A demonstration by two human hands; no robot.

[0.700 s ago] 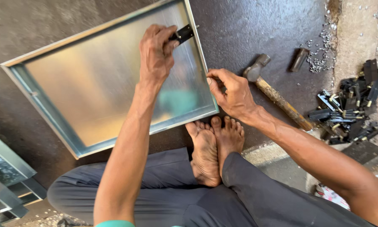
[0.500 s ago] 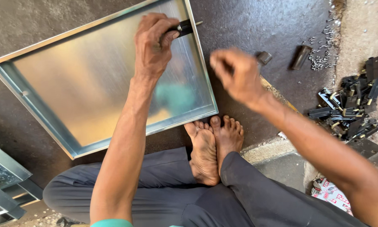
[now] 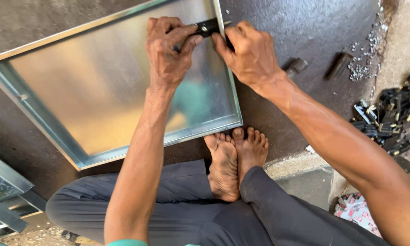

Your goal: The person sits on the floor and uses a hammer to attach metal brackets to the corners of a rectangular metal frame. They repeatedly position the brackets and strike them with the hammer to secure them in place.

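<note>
A silvery grey sheen with a faint teal and yellowish reflection is being shown by the sheet-metal tray (image 3: pixel 100 91). A small black fitting (image 3: pixel 207 27) is being gripped at its edge by the left hand (image 3: pixel 168 50) and the right hand (image 3: pixel 250 54). Dark charcoal grey is being shown by the floor (image 3: pixel 305 27). Dark grey trousers (image 3: pixel 182 214) are being worn. Black parts with what may be brass-coloured tips are being seen in the heap (image 3: pixel 392 118). A white wrapper with a red pattern (image 3: pixel 353 212) is being glimpsed.

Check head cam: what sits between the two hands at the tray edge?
In the head view, a small black part on the metal tray rim, between left hand and right hand.
</note>
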